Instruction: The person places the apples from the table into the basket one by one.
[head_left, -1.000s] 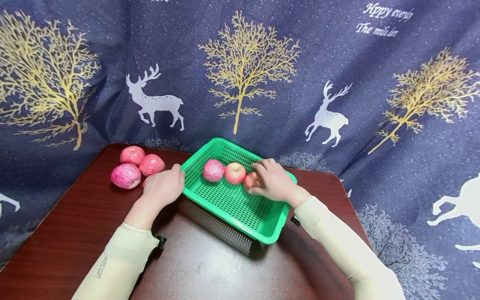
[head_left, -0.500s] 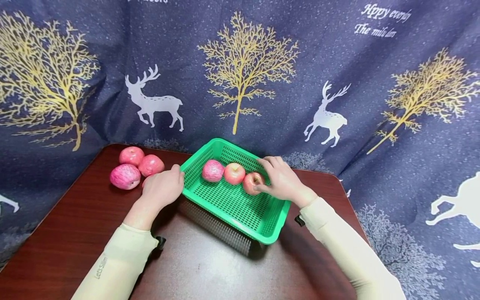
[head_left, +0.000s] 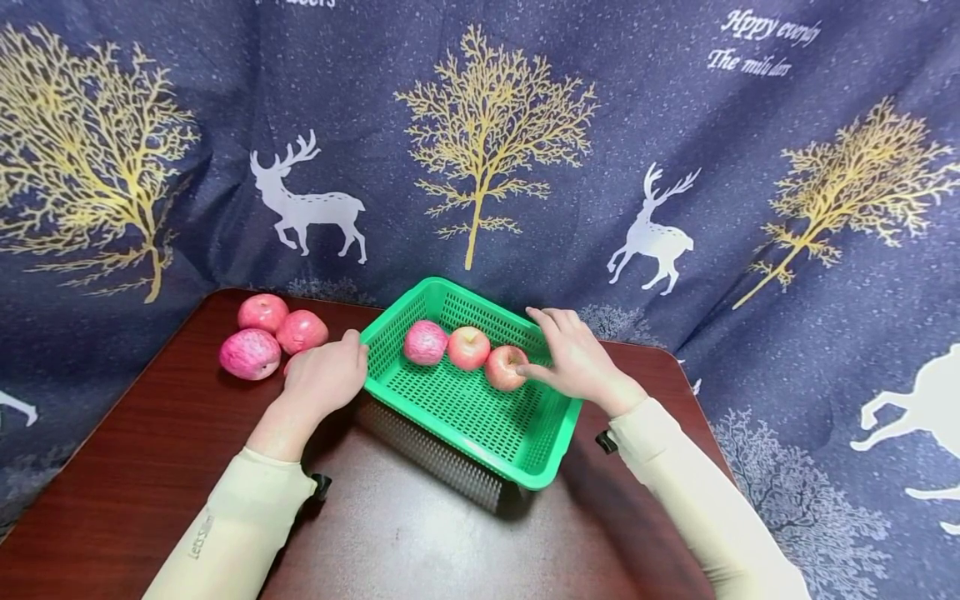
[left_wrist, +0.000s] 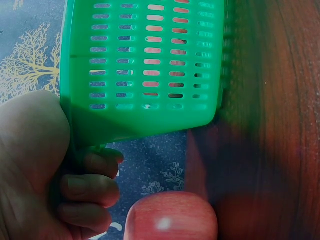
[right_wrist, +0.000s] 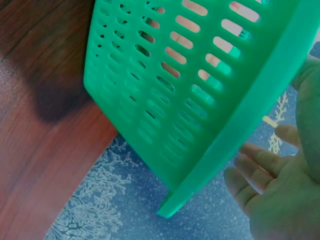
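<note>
A green plastic basket (head_left: pixel 450 432) with slotted walls holds three apples in a row: a dark pink one (head_left: pixel 425 342), a yellow-red one (head_left: pixel 468 347) and a red one (head_left: pixel 504 369). My left hand (head_left: pixel 326 375) grips the basket's left rim; its curled fingers (left_wrist: pixel 92 190) show below the edge in the left wrist view. My right hand (head_left: pixel 576 357) is spread over the right rim, with the thumb beside or against the red apple; contact is hard to tell. In the right wrist view its fingers (right_wrist: pixel 257 162) extend outside the basket wall.
Several more apples lie at the table's left: a dark pink one (head_left: pixel 251 353), two red ones (head_left: pixel 263 312) (head_left: pixel 302 331), and one mostly hidden behind my left hand. The brown table (head_left: pixel 390 533) ends at a dark blue printed curtain (head_left: pixel 525 217).
My right hand has let go of the red apple and drawn back rightward to the basket's rim, its fingers spreading. The left hand and the basket stay nearly where they were.
</note>
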